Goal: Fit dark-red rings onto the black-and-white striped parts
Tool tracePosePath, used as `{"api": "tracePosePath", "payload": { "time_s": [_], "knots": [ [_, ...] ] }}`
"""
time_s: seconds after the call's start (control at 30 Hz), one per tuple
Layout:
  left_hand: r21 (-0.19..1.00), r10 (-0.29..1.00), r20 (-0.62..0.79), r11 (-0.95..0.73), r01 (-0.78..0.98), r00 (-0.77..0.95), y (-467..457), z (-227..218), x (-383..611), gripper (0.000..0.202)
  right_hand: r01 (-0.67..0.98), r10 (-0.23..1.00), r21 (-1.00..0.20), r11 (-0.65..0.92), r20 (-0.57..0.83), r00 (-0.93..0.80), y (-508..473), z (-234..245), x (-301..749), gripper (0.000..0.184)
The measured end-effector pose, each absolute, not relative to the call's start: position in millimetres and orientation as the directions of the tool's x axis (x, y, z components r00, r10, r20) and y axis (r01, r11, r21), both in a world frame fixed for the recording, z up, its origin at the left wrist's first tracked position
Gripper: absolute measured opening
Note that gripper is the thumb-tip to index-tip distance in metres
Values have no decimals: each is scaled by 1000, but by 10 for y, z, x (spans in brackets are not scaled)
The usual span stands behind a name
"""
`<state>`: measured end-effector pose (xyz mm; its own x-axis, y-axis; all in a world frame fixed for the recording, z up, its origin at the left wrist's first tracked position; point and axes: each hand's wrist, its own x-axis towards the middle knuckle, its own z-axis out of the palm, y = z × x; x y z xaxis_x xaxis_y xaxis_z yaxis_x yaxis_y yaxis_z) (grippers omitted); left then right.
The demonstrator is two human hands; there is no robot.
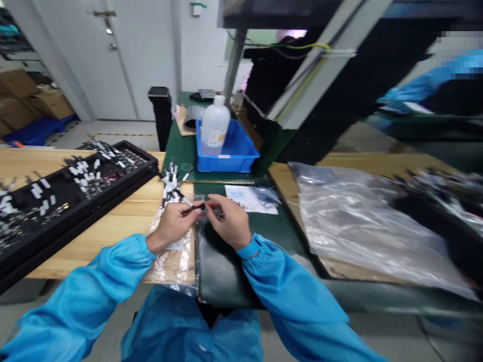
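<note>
My left hand (174,222) and my right hand (231,222) meet over the green mat (279,226) at the bench's near edge. Both pinch a small dark cable piece (204,206) between their fingertips; a white-tagged end sticks out toward the left hand. Just behind the hands lies a loose bunch of black-and-white cable parts (172,184) on the wooden bench. A clear plastic bag (174,261) lies under my left wrist.
A black tray (75,201) with several white-tagged parts fills the left. A blue bin (234,151) holding a white bottle (215,125) stands behind. A large clear plastic sheet (362,226) covers the right bench. A small labelled bag (251,197) lies near my right hand. Another person in blue sits far right.
</note>
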<state>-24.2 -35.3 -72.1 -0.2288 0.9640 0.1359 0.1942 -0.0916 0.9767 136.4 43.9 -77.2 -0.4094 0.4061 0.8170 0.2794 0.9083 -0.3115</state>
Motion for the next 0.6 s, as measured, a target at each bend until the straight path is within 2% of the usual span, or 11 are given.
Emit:
{"api": "tracePosePath", "payload": {
  "time_s": [0.13,0.23,0.37,0.47,0.6],
  "knots": [
    [994,936,41,-72,-77,-349,-261,-619,-343,32,309,406,-303,902,840,-360,478,-717,1401,36],
    [982,894,45,-121,-143,-446,-275,-476,-545,47,299,383,-288,910,859,-339,516,-688,1423,35],
    [983,869,74,-147,-113,-489,-528,-226,-924,68,270,362,-278,922,868,-339,526,-656,1434,32],
    [991,842,82,-127,-48,-533,-849,-43,-1307,69,262,355,-273,926,868,-349,531,-648,1438,28],
    [995,776,68,-5,102,-627,-1324,171,-1933,70,245,348,-273,930,867,-357,537,-654,1444,23]
  ]
}}
